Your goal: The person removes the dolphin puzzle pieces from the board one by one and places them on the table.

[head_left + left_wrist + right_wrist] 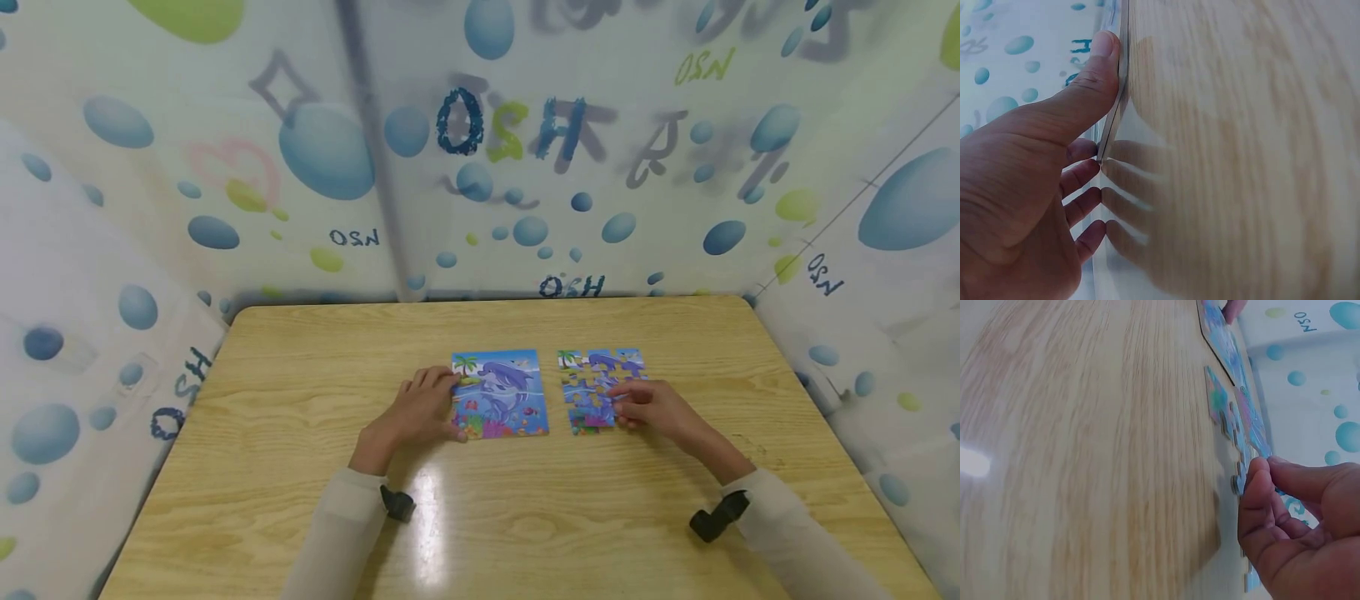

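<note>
A square picture card [501,393] with a dolphin, palm tree and sea scene lies flat on the wooden table. My left hand [422,408] rests along its left side, thumb at the near left corner and fingers spread up the edge. To the right lies a partly assembled jigsaw puzzle [602,362] of the same scene, with gaps between its pieces. My right hand [651,407] pinches a pink and blue puzzle piece [1252,422] between thumb and index finger. It is tilted over the near part of the puzzle, whose right side the hand partly covers.
The wooden table [525,525] reaches to a backdrop [480,208] printed with blue and green drops, which also stands at both sides. A black wrist camera [397,503] is strapped to the left wrist, another camera [718,517] to the right.
</note>
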{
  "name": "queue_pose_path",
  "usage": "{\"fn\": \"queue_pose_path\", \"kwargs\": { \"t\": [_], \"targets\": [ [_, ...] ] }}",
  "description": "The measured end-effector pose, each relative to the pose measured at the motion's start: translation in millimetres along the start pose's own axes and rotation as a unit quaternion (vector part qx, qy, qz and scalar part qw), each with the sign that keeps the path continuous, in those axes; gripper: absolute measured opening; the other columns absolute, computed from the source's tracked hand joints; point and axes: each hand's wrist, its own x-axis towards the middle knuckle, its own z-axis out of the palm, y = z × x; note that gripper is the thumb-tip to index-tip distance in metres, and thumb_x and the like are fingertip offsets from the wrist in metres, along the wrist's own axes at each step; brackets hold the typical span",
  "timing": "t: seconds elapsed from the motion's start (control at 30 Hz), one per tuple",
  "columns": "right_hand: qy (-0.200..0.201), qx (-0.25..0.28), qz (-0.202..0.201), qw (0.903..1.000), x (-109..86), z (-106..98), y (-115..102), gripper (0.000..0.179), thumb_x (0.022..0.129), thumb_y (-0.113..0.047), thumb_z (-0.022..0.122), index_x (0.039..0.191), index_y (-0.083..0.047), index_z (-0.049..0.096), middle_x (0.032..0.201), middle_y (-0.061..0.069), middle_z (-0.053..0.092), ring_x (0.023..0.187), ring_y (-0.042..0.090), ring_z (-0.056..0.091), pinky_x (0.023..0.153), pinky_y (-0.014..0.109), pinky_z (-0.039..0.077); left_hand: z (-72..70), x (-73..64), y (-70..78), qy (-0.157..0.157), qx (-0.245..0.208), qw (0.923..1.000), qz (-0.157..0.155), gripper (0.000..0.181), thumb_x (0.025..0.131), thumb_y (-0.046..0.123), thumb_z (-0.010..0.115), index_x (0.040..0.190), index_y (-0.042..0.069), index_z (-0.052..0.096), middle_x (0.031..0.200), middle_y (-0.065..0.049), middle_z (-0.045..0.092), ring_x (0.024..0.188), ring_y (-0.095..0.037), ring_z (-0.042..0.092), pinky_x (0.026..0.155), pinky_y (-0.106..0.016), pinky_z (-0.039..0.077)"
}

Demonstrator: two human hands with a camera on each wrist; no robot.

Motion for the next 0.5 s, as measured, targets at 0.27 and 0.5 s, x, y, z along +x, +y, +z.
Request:
{"fn": "queue_pose_path", "kwargs": {
  "t": [0.27, 0.5],
  "targets": [
    [0.015, 0.002, 0.021, 0.9997, -4.2, -10, 7, 0.027, 0.096, -0.004, 0.062, 0.119, 0.012, 0.059, 0.088, 0.011, 0.072, 0.075, 0.013, 0.067, 0.066, 0.029, 0.057, 1.1, 0.6, -0.7, 0.0, 0.003, 1.0, 0.002, 0.1, 0.074, 0.055, 0.082, 0.151, 0.008, 0.039, 0.152, -0.01, 0.036, 0.14, -0.034, 0.03, 0.105, -0.052, 0.034],
    [0.009, 0.006, 0.031, 0.9995, -8.5, -18, 13, 0.023, 0.098, -0.004, 0.06, 0.113, 0.013, 0.062, 0.089, 0.01, 0.071, 0.076, 0.013, 0.067, 0.067, 0.028, 0.057, 0.5, 0.2, -0.4, 0.002, 0.005, 1.0, 0.003, 0.099, 0.074, 0.055, 0.082, 0.151, 0.008, 0.04, 0.152, -0.01, 0.036, 0.14, -0.034, 0.03, 0.105, -0.052, 0.033]
  ]
}}
